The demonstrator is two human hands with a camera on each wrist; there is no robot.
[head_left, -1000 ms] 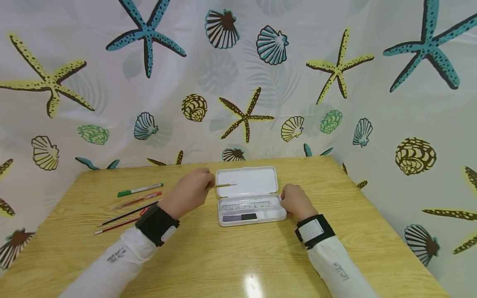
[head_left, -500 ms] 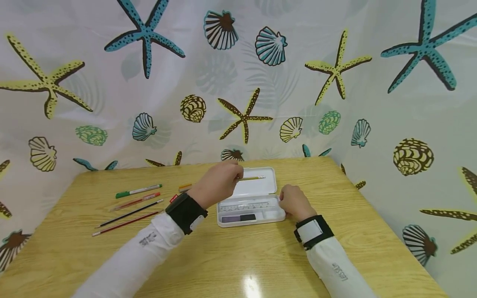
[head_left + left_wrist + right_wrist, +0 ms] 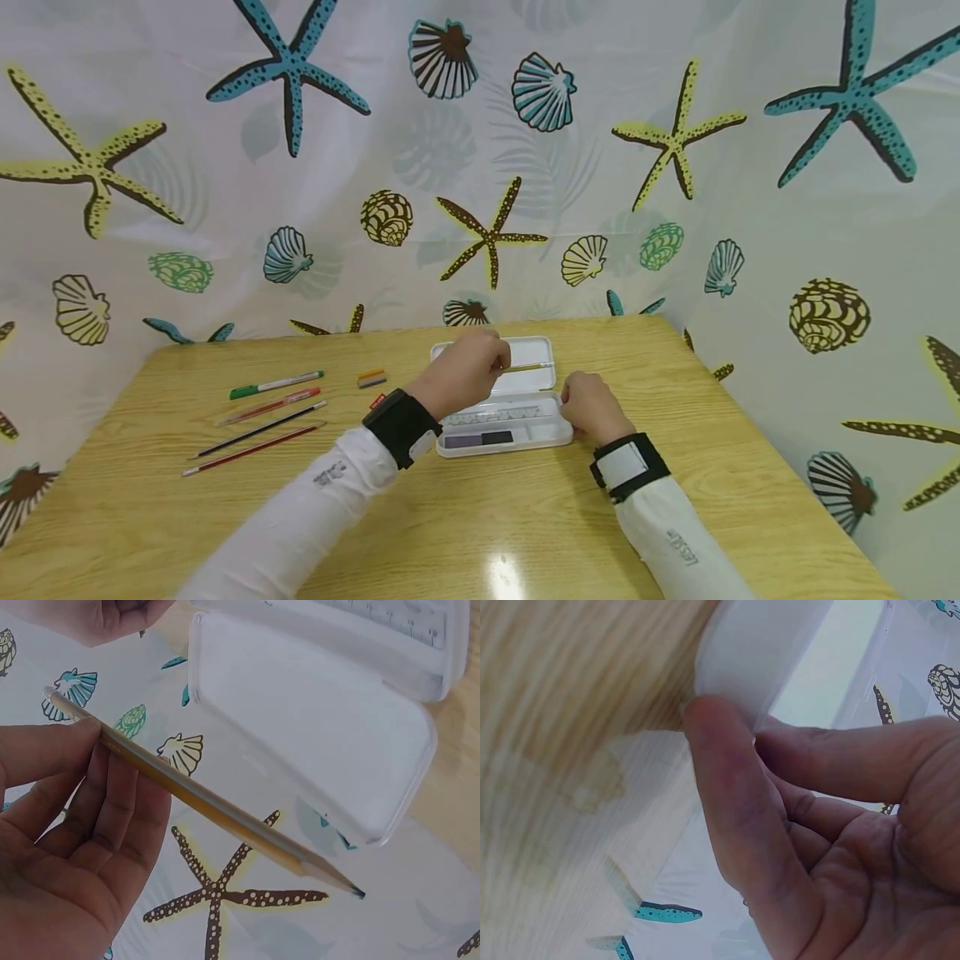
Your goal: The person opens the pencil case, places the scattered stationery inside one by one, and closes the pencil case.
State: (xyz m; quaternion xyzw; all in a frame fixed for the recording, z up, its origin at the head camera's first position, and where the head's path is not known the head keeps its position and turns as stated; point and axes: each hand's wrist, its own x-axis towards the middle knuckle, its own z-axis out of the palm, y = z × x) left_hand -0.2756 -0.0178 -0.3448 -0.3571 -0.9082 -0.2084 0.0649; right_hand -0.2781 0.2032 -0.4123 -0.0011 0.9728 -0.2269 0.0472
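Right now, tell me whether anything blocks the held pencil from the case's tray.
Nothing visible blocks the pencil: the lid lies open behind the tray, and the right hand grips the tray's right end.

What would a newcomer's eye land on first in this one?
Probably the starfish-printed cloth behind the table. Next, the yellow pencil the left hand holds in mid-air near the open white case, whose right end the right hand pinches.

In your left hand (image 3: 467,368) you hold a yellow pencil (image 3: 528,367) over the open lid (image 3: 529,350). Your right hand (image 3: 596,408) holds the white case (image 3: 517,448) at its three o'clock end; well apart from the case, toward nine o'clock, lies a green-and-white pen (image 3: 277,383).
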